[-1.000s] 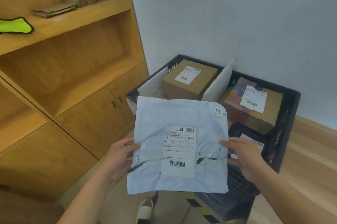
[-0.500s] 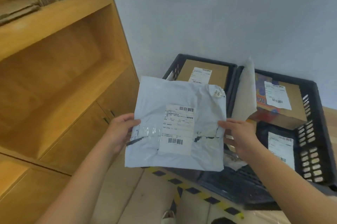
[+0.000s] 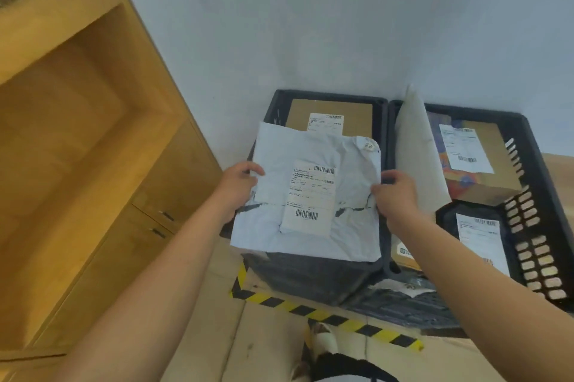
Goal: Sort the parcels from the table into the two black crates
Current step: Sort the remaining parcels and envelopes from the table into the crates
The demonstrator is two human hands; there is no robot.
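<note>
Cabinet (image 3: 93, 164) left, taped floor (image 3: 267, 347). Boxes (image 3: 329, 109) in left crate (image 3: 310, 279), right crate (image 3: 535, 195). Fingers (image 3: 256, 169) of left hand (image 3: 239, 184), right hand (image 3: 397, 192) pinch mailer (image 3: 310, 195).

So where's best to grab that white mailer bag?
Take the white mailer bag by its side edges, one hand from each side, as the left hand and right hand pinch it. It looks flat, thin and crumpled, so this should keep it spread.

Pale grey-white mailer (image 3: 273, 158), black crates (image 3: 310, 276), brown boxes (image 3: 357, 120), yellow-and-black striped tape (image 3: 326, 318) (white labels (image 3: 313, 195), black barcodes (image 3: 307, 214))
</note>
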